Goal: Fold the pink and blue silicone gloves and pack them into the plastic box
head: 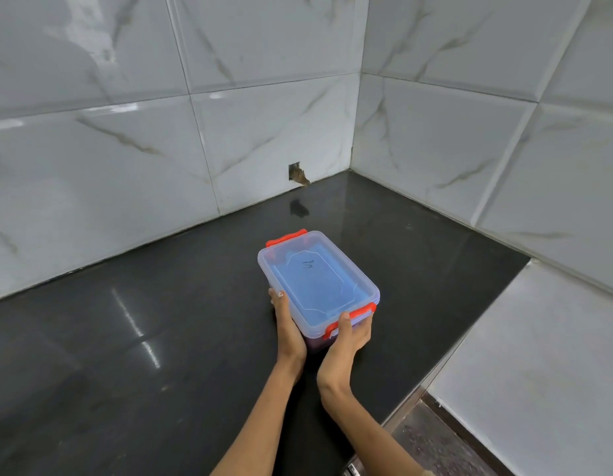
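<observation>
A clear plastic box (317,283) with its lid on and orange-red clips at both short ends sits on the black countertop (126,338). Blue shows through the lid, and a pinkish-purple tint shows low in the near wall; the gloves themselves are not clearly visible. My left hand (287,329) lies flat along the box's left near side, fingers straight. My right hand (349,336) grips the near end, its thumb over the near orange clip (346,321) and its fingers curled round the corner.
Glossy marble-look wall tiles enclose the counter at the back and right. A small cut-out hole (298,173) sits in the back wall at counter level. A tiled ledge (538,372) runs at the right; the counter's edge drops off at the lower right.
</observation>
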